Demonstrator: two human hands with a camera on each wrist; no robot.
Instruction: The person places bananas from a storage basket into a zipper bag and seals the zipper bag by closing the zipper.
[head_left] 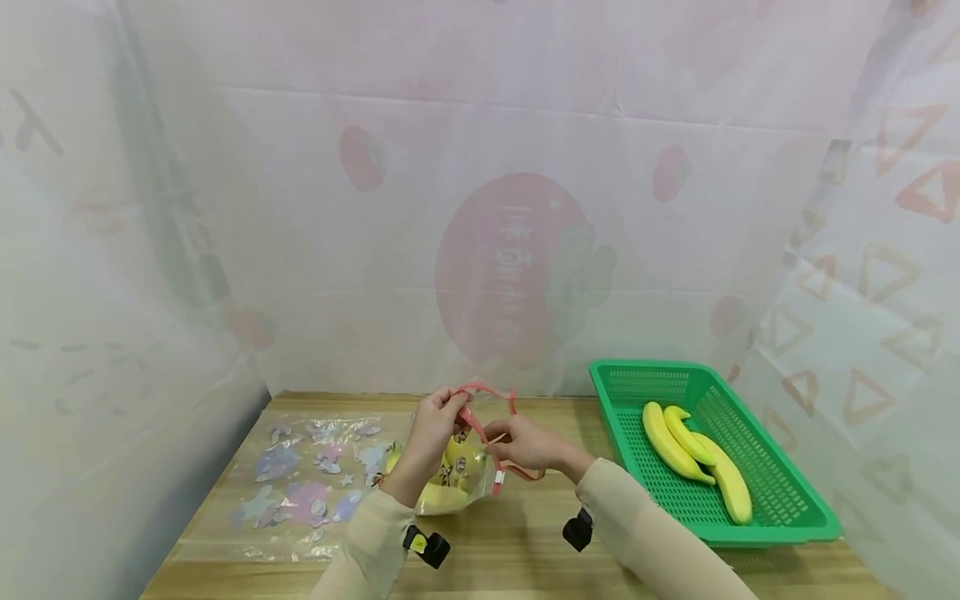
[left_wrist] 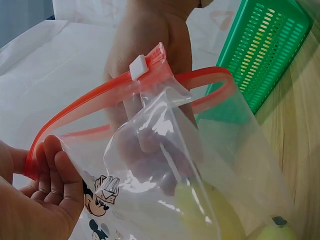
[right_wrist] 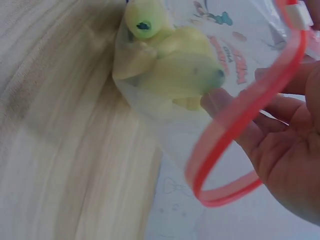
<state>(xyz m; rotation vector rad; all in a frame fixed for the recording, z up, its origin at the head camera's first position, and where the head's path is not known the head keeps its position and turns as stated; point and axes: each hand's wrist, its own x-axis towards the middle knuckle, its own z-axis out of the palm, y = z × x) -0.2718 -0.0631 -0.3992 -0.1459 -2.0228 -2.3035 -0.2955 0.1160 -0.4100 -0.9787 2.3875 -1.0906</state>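
A clear zip bag (head_left: 474, 492) with a red rim and cartoon prints holds several yellow fruits (right_wrist: 182, 72), which look like bananas with dark tips. Its mouth gapes in the left wrist view, and a white slider (left_wrist: 138, 67) sits at one end of the red rim. My left hand (head_left: 429, 433) pinches the rim on the left side between thumb and fingers. At the right side of the mouth is my right hand (head_left: 528, 443). Its loosely extended fingers (right_wrist: 245, 131) lie against the plastic near the fruits, partly hidden by the rim.
To the right stands a green basket (head_left: 787, 454) with three bananas (head_left: 663, 442) inside. A flat clear plastic sheet or bag (head_left: 307, 500) with pastel prints lies on the left of the wooden table (head_left: 525, 542). Printed white curtains (head_left: 525, 125) enclose the back and sides.
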